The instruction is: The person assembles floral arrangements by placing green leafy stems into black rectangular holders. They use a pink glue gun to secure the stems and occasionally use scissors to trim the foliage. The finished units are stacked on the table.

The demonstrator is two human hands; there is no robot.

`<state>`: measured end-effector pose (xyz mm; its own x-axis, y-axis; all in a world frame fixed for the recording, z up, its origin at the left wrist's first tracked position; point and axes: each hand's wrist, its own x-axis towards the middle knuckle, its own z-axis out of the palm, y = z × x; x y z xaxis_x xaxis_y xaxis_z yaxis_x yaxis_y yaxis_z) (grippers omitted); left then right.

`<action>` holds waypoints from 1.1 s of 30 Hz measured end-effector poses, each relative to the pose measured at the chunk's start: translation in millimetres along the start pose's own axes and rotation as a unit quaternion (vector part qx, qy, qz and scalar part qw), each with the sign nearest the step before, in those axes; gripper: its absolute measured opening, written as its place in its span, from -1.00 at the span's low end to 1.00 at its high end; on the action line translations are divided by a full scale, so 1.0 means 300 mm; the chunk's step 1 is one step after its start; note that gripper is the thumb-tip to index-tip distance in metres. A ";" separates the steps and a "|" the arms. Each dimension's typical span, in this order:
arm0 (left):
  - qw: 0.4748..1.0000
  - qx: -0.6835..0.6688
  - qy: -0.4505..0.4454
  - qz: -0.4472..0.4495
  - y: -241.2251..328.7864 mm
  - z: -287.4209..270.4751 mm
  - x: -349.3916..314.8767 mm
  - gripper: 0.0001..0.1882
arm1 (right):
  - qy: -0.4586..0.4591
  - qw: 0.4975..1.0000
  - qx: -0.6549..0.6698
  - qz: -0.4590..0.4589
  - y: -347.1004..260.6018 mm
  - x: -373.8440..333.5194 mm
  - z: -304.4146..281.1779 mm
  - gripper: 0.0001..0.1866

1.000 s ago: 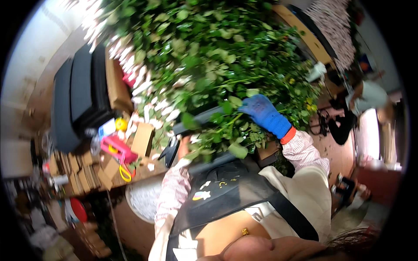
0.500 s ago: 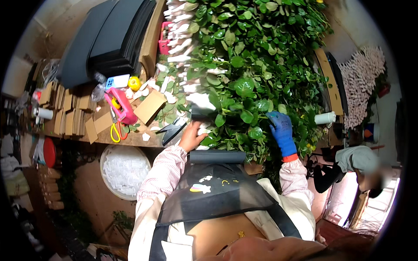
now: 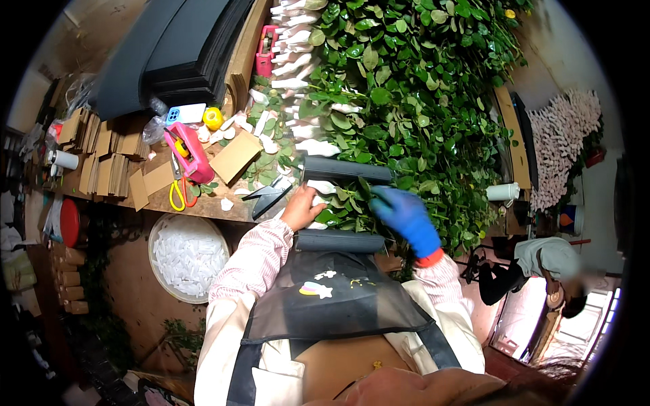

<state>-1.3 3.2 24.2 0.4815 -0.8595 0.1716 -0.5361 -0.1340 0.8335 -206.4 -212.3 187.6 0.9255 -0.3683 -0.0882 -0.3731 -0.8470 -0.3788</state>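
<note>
My bare left hand (image 3: 302, 209) lies at the white-capped flower heads (image 3: 321, 187), between two dark ridged rolls or bars. Its thumb and fingers are a little apart, touching the heads. My right hand (image 3: 406, 216), in a blue glove with a red cuff, is over the leafy stems (image 3: 349, 201) between the same bars; motion smears its fingers. The far dark bar (image 3: 349, 170) lies across the foliage, and the near dark bar (image 3: 340, 241) sits by my apron. Beyond them a thick heap of leafy stems (image 3: 420, 88) has its white-capped heads toward the left.
Left on the bench are black pliers-like cutters (image 3: 269, 196), scissors (image 3: 178, 193), a pink tape dispenser (image 3: 190, 154), cardboard pieces (image 3: 235, 157) and dark sheets (image 3: 186, 64). A tub of white pieces (image 3: 189, 257) stands below. A person (image 3: 542, 264) is at the right.
My right hand has moved left and nearer, toward my left hand. The leafy stem that covered the far dark bar has come off it, leaving the bar exposed. My left hand barely moved.
</note>
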 end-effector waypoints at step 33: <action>0.986 -0.053 0.040 -0.152 -0.102 -0.034 0.038 -0.61 | -0.184 0.958 -0.151 0.161 -0.076 0.315 0.400 -0.73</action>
<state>27.8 2.4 5.9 0.6647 -0.7450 -0.0567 -0.2850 -0.3230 0.9025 -102.6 -181.7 77.4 0.6992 -0.5154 -0.4955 -0.5930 -0.8052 0.0007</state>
